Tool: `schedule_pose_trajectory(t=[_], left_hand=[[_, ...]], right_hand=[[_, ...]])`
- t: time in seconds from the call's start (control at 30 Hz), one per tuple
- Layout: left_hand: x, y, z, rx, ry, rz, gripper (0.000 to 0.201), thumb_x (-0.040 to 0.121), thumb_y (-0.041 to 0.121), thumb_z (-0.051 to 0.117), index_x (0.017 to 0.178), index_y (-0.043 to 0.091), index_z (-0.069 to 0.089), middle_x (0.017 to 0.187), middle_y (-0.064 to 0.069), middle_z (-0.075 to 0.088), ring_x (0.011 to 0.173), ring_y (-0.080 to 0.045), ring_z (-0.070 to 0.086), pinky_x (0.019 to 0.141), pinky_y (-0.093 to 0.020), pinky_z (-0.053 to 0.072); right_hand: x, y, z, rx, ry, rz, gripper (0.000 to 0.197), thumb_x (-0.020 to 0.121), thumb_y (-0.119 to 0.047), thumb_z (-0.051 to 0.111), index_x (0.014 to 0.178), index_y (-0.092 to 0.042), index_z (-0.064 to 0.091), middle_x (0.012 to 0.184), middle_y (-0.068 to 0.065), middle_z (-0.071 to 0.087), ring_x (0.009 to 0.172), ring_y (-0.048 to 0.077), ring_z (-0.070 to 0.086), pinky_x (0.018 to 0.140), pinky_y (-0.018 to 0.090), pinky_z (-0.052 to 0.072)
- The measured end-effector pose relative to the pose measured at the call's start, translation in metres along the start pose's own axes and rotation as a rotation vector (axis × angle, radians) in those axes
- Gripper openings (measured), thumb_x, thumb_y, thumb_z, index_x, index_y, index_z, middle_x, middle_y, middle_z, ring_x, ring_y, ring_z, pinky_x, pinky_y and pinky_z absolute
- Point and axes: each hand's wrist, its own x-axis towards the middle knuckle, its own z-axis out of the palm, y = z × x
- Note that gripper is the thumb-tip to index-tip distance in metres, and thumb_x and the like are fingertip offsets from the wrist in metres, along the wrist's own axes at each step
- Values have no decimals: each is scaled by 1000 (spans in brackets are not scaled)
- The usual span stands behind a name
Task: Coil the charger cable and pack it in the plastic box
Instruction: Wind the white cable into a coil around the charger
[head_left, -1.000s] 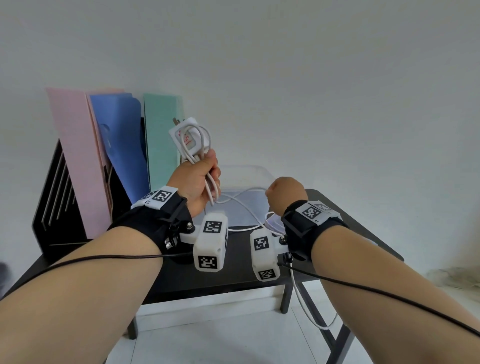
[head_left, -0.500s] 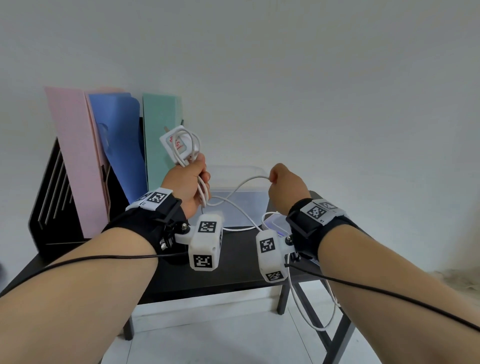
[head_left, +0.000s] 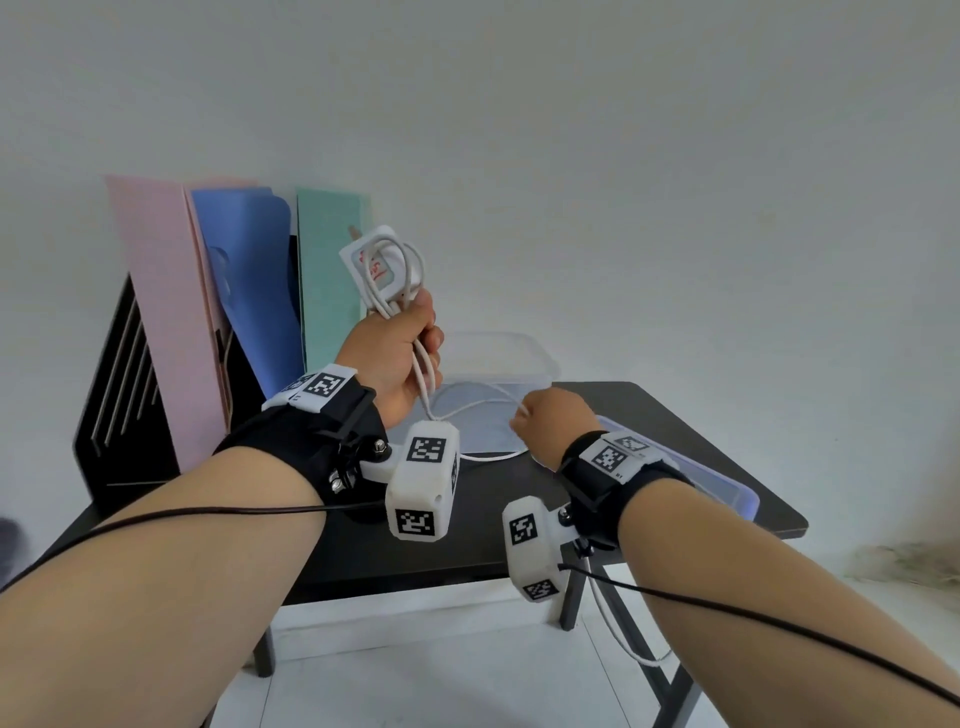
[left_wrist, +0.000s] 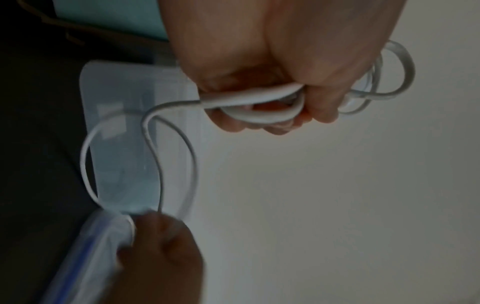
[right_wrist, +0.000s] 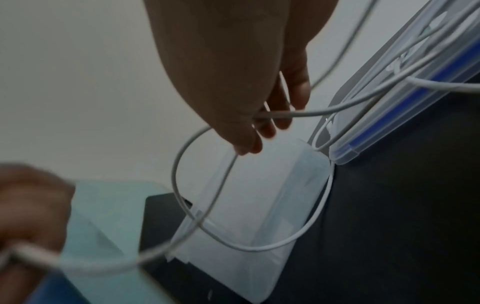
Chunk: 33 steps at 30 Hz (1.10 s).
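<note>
My left hand (head_left: 395, 358) is raised above the table and grips a bundle of white cable loops (head_left: 410, 270) together with the white charger plug (head_left: 370, 261); the same loops (left_wrist: 262, 107) pass through its curled fingers in the left wrist view. A loose white cable (head_left: 467, 402) runs from that fist to my right hand (head_left: 553, 423), which pinches it between thumb and fingertips (right_wrist: 249, 131). The clear plastic box (head_left: 498, 358) stands on the black table (head_left: 675, 415) just behind both hands. More cable (head_left: 618, 639) hangs off the table's front edge.
The box's clear lid with a blue rim (head_left: 727, 483) lies on the table under my right forearm. A black file rack (head_left: 119, 410) with pink, blue and green folders (head_left: 327, 270) stands at the back left. A plain wall is behind.
My right hand has dropped lower and nearer the table, drawing the cable down. My left hand holds the bundle about where it was, tilted slightly.
</note>
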Motion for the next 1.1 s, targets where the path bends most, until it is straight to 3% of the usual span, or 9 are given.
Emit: schedule_pose_trajectory(t=[0.13,0.27,0.4,0.5,0.63,0.7,0.8,0.97,1.1], left_hand=[[2,-6,-13,114,31,-37,31,94,33,49,67,20,47,50,4,46,33,-8,34,38,-18,31],[4,-17,-18,260,91,-68,29,92,32,53,68,17,51,53,2,56,35,-12,36,45,-23,30],[1,-25,-13,587,106,-74,30,90,34,52,71,12,57,84,-12,60,62,-25,46,59,-29,37],[-1,-30,-9,708,92,-65,26,91,34,49,75,14,55,90,-15,58,78,-28,51,73,-35,41],[-3,-33,-4,765,83,-81,30,93,35,47,80,10,59,95,-16,64,67,-28,50,68,-35,43],[-5,-33,-1,794,65,-93,32,94,34,45,85,7,60,100,-17,66,70,-29,51,72,-36,44],[-3,-34,0,733,64,-145,29,93,35,46,76,14,56,105,-24,68,67,-29,48,72,-36,42],[-5,-34,-5,620,-19,-288,23,91,30,53,91,11,66,79,-5,74,57,-15,46,54,-25,37],[-12,-38,-4,548,-93,-263,27,93,26,51,80,8,65,74,-7,69,44,-7,55,53,-23,38]], right_hand=[[8,18,-16,410,87,89,23,93,-25,45,76,-15,56,79,6,62,71,21,56,74,34,50],[6,18,-33,674,122,127,24,90,-18,49,67,-18,55,62,-2,58,53,9,51,51,19,42],[-1,10,-42,780,80,25,16,88,-14,49,74,-16,56,71,3,71,49,14,43,48,24,38],[-6,5,-46,843,119,-33,15,87,-13,53,73,-19,55,76,4,72,39,5,40,48,23,33],[-7,-2,-52,930,149,-93,13,85,-13,59,74,-20,59,71,1,71,43,8,39,50,23,34],[-8,-7,-56,986,177,-118,13,84,-11,60,74,-19,60,67,-1,70,45,9,37,49,22,34],[-9,-11,-61,1072,211,-145,11,84,-8,60,77,-16,60,65,0,67,42,7,37,45,17,33],[-9,-13,-65,1111,251,-165,7,85,-5,61,84,-12,59,69,3,65,37,-2,45,43,11,36],[-5,-14,-61,1141,294,-115,18,84,-6,58,71,-18,59,71,2,66,49,8,41,48,19,33]])
